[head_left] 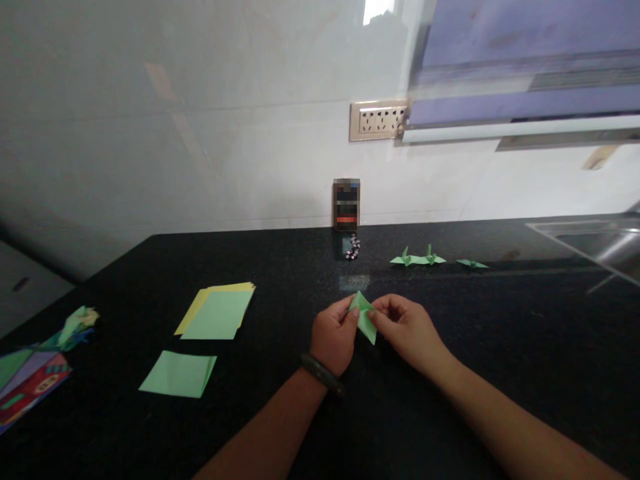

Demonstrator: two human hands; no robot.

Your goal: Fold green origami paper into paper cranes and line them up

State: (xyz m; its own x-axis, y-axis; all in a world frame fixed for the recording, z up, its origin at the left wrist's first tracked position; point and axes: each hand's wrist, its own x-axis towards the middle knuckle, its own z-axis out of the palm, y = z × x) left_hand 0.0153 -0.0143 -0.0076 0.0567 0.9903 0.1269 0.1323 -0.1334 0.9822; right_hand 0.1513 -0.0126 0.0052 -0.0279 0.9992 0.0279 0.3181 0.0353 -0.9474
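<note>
A small piece of folded green origami paper (pixel 367 323) is pinched between my two hands, above the black countertop. My left hand (pixel 335 337), with a dark bangle at its wrist, grips the paper's left edge between thumb and fingers. My right hand (pixel 403 323) holds the right side, its thumb pressed on the paper and its fingers curled behind. Beyond my hands, to the right, stand green paper cranes (pixel 417 259) side by side. Another small green folded piece (pixel 473 264) lies to their right.
Green and yellow sheets (pixel 217 313) lie stacked at the left, with a creased green sheet (pixel 177 375) nearer. A colourful paper packet (pixel 35 387) is at the far left. Against the wall stands a phone-like object (pixel 347 205), blurred, with a beaded strap (pixel 353 247). A sink (pixel 600 243) is back right.
</note>
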